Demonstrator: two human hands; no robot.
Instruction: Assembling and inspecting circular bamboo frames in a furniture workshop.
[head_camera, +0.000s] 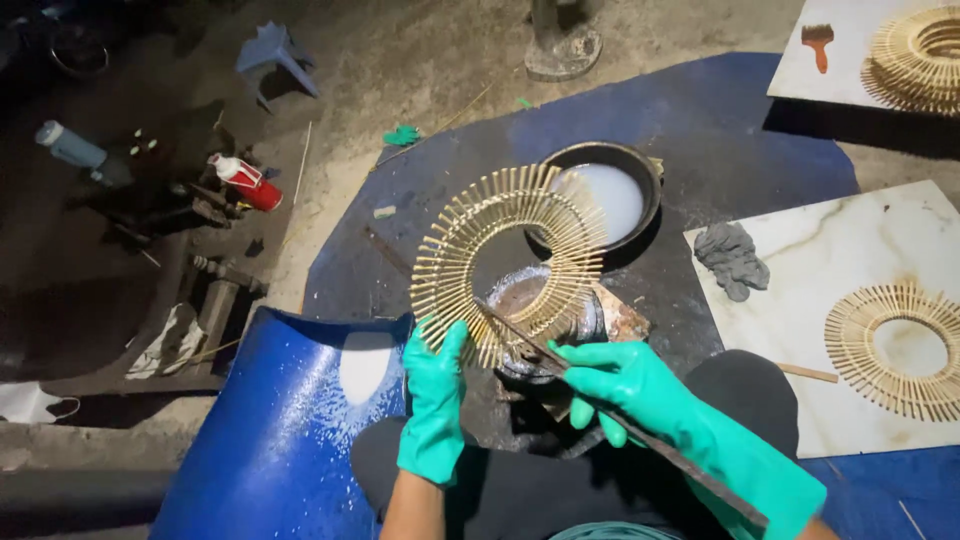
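My left hand (436, 400), in a green rubber glove, pinches the lower edge of a ring made of radiating bamboo sticks (500, 255) and holds it upright in front of me. My right hand (630, 385), also in a green glove, grips a long dark stick-like tool (520, 330) whose tip reaches across the ring's lower part. Below the ring sits a small stained tin (535, 300). Behind it stands a dark bowl (640, 170) of white liquid.
A finished bamboo ring (895, 345) lies on a white board (800, 260) at right beside a grey rag (733, 258). More rings (915, 60) and a brush (818, 42) lie on a far board. A blue drum piece (280, 420), red can (245, 182) and clutter are left.
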